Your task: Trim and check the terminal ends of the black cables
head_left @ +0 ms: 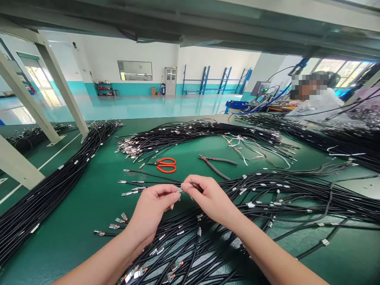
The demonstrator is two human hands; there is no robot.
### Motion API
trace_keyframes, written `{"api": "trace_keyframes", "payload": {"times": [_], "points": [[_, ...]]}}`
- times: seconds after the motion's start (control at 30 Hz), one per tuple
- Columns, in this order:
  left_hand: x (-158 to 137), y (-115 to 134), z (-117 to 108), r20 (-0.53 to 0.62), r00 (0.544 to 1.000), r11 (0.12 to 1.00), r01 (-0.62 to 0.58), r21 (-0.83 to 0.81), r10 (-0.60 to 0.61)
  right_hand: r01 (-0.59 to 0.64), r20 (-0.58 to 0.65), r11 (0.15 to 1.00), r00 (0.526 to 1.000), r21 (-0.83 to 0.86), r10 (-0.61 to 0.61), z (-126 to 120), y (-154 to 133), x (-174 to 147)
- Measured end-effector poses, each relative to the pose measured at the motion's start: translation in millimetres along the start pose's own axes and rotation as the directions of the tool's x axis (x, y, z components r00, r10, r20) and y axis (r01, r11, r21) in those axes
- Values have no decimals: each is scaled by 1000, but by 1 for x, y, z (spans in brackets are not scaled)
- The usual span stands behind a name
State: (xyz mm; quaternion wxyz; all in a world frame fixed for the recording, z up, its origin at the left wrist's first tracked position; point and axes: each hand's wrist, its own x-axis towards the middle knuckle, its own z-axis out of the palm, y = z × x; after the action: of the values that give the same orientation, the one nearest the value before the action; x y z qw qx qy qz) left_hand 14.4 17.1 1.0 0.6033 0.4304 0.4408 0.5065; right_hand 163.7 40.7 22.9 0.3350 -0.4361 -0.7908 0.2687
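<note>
My left hand [156,206] and my right hand [208,198] meet over the table. Between my left thumb and forefinger is a small metal-and-green cable connector [179,190]. Right beside it, the fingertips of my right hand pinch the black cable at the connector's back end; the fingers cover most of it. Under and around my hands lie loose black cables [190,233] with small silver connectors and white tags. Just beyond are red-handled scissors [166,165] and diagonal cutters [218,162] with grey-and-red handles, both lying on the green table mat [97,174].
A cable bundle [59,170] runs down the left side by white metal posts [63,83]. Another bundle [190,134] lies across the back, near thin stripped wires [246,148]. At the far right a person [317,95] sits by more cables. A shelf beam [190,23] crosses overhead.
</note>
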Motion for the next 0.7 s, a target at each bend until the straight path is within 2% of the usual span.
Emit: {"api": "trace_keyframes", "payload": {"times": [0.27,0.37,0.53,0.6,0.7], "points": [[1,-2,0,-45,999,999,-29,37,31,-5,-2,1000,1000,17,5,1,2,1],[1,-2,1,-64,995,995,-77,58,81,-16,-26,1000,1000,25,17,1,1,1],[-1,3,2,-126,970,940,-165,298,210,-28,-69,999,997,44,31,5,0,0],[-2,4,2,-116,969,919,-164,358,218,20,-109,999,994,37,-16,6,1,0],[-3,4,1,-53,982,928,-152,340,180,62,-127,998,990,-6,-62,7,1,-1]]}}
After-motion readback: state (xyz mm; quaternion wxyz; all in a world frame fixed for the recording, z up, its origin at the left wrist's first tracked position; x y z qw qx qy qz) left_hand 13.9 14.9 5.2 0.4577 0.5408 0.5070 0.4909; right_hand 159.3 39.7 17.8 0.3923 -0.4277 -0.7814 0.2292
